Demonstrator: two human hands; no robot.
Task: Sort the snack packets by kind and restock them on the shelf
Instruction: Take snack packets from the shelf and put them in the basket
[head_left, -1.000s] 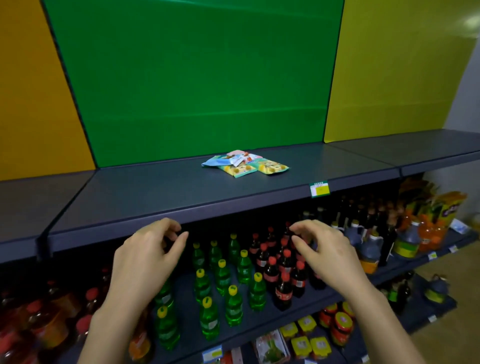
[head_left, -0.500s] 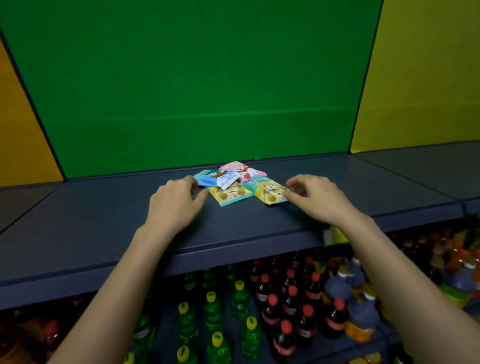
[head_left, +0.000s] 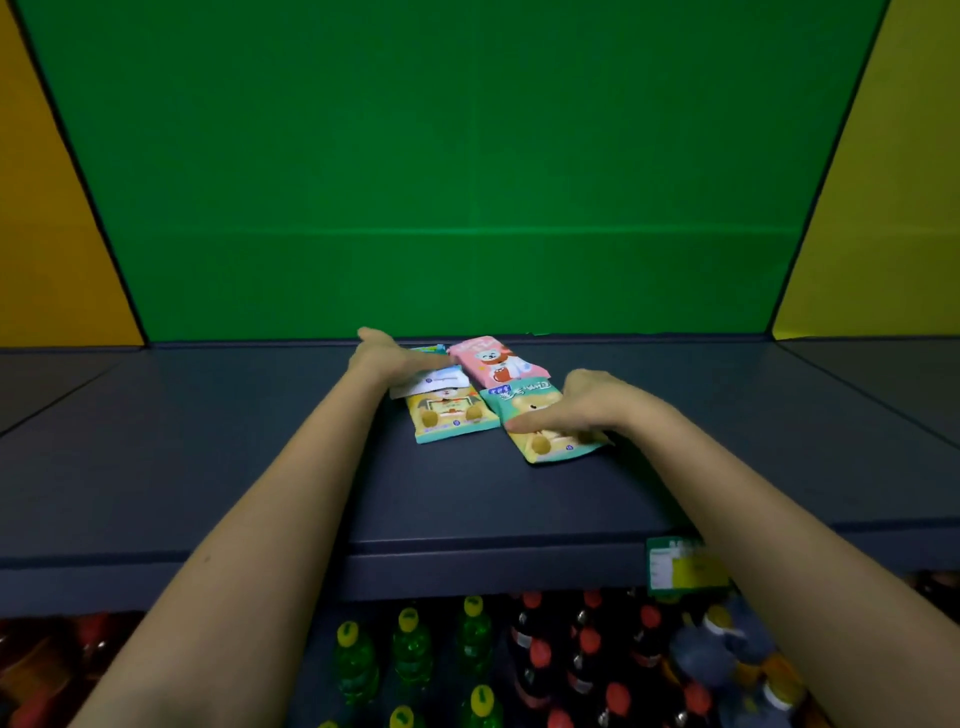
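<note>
While both arms reach over the shelf (head_left: 208, 441), the hands sit at a small cluster of snack packets near its back edge, close to the green panel (head_left: 467, 156). The left hand (head_left: 387, 358) lies at the cluster's left side, thumb lifted clear, its fingers (head_left: 431, 359) stretched out nearly straight across the top of the white packet (head_left: 434, 384); they rest on it rather than curl round it. A sliver of a blue packet (head_left: 430, 348) shows just behind those fingers. The white packet overlaps the top of the yellow packet (head_left: 449, 415), which lies flat with its teal bottom edge toward the camera. The pink packet (head_left: 493, 364) lies furthest back, touching the white one.

The right hand (head_left: 587, 405) covers the teal packet (head_left: 540, 449), palm down, thumb (head_left: 524, 425) laid across its face. Its other fingers are tucked under the hand, so I cannot tell whether they pinch the packet or only press on it. The teal packet lies just beside the yellow one, angled a little, its top edge against the pink packet.

A price tag (head_left: 680, 566) hangs on the shelf's front lip, partly behind the right forearm. Below stand green bottles (head_left: 410, 644) with yellow caps and dark bottles (head_left: 535, 654) with red caps.
</note>
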